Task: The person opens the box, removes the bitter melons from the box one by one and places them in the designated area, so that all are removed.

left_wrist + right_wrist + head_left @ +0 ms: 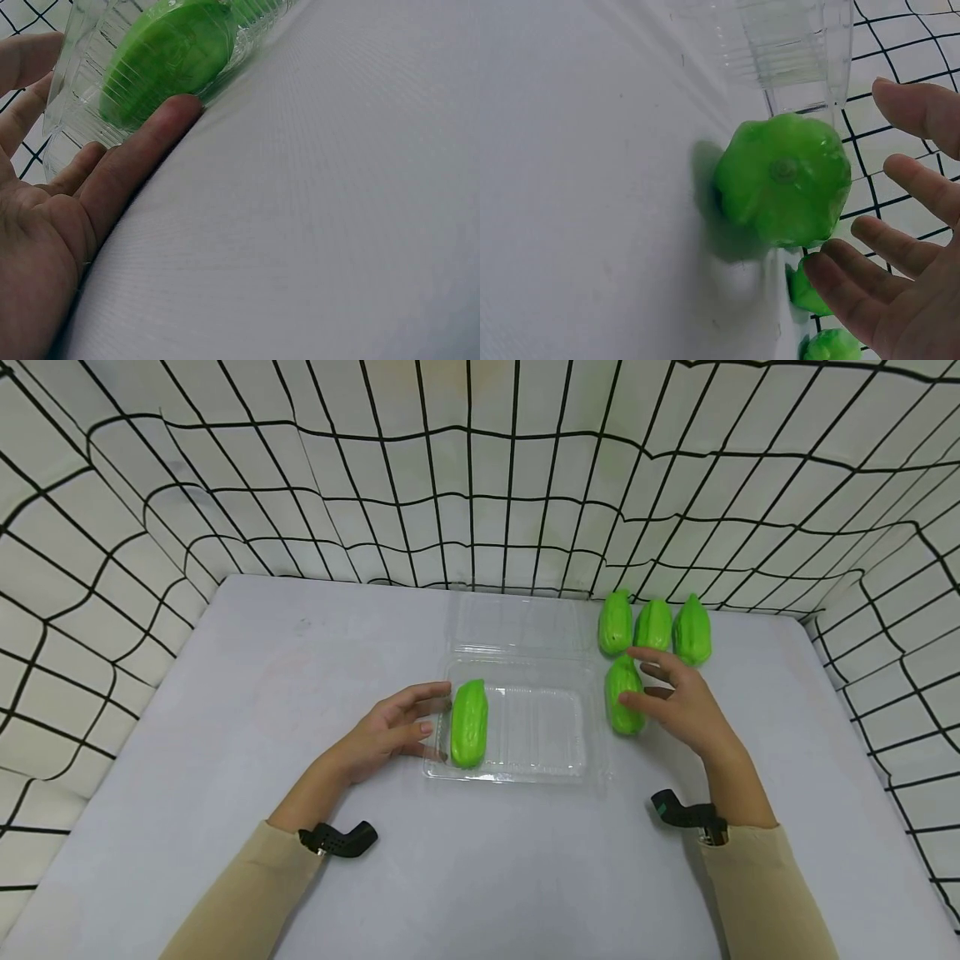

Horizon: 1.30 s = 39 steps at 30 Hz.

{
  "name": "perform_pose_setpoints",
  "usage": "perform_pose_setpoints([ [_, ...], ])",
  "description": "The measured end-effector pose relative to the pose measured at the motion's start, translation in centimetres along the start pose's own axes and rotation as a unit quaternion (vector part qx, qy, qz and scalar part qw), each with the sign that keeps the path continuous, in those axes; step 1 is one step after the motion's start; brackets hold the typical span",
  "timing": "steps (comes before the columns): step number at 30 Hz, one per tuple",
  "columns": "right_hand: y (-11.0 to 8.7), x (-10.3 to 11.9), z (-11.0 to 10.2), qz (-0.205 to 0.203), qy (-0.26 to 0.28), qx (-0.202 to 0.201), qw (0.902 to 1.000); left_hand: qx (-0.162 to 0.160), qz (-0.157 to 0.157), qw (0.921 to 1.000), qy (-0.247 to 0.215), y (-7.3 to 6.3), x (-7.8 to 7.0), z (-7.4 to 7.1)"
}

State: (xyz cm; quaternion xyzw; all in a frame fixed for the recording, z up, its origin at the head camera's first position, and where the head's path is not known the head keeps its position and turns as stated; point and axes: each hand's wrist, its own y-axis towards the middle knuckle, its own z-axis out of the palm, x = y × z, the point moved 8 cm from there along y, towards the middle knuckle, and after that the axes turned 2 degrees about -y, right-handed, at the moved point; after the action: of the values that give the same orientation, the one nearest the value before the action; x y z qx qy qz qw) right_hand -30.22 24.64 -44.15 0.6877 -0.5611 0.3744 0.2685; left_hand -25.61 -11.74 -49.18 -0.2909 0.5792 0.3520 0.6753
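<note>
A clear plastic clamshell box [536, 727] lies with its lid [521, 625] folded back. Inside, against its left wall, sits a bright green ribbed gourd [469, 724]. My left hand [390, 727] is at the box's left side, its fingers extended along the wall; the left wrist view shows the thumb [142, 154] low beside it. My right hand [678, 702] hovers at a second green gourd [624, 693], right of the box. In the right wrist view its fingers are spread, with a gap between them and that gourd [784, 180].
Behind the right hand, three more green gourds stand in a row, the left one [616, 622], the middle one [654, 625] and the right one [692, 631]. A black wire grid [491, 497] borders the white table [480, 877] at the back and sides.
</note>
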Motion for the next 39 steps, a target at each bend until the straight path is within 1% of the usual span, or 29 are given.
perform_pose_setpoints([
  [4, 0.1, 0.6, 0.0, -0.016, 0.014, -0.002, 0.9998, -0.002, -0.002, 1.0000, 0.001, 0.0, -0.1, 0.0],
  [10, 0.1, 1.5, -0.2, -0.035, 0.008, -0.020, 0.9992, -0.003, -0.004, 1.0000, 0.003, -0.1, -0.2, 0.0],
  [18, 0.0, 2.5, -0.4, -0.049, 0.018, -0.029, 0.9982, -0.006, -0.004, 1.0000, 0.005, -0.1, -0.2, -0.2],
  [25, -0.3, 3.8, -0.2, -0.064, 0.030, -0.032, 0.9970, -0.009, -0.004, 0.9999, 0.003, -0.2, -0.3, -0.2],
  [32, -0.6, 5.0, 0.4, -0.093, 0.045, -0.025, 0.9943, -0.009, -0.005, 0.9999, 0.003, -0.1, -0.1, -0.2],
  [39, -1.3, 6.3, 1.6, -0.113, 0.067, -0.009, 0.9913, -0.005, -0.009, 0.9999, -0.003, -0.2, 0.1, -0.1],
])
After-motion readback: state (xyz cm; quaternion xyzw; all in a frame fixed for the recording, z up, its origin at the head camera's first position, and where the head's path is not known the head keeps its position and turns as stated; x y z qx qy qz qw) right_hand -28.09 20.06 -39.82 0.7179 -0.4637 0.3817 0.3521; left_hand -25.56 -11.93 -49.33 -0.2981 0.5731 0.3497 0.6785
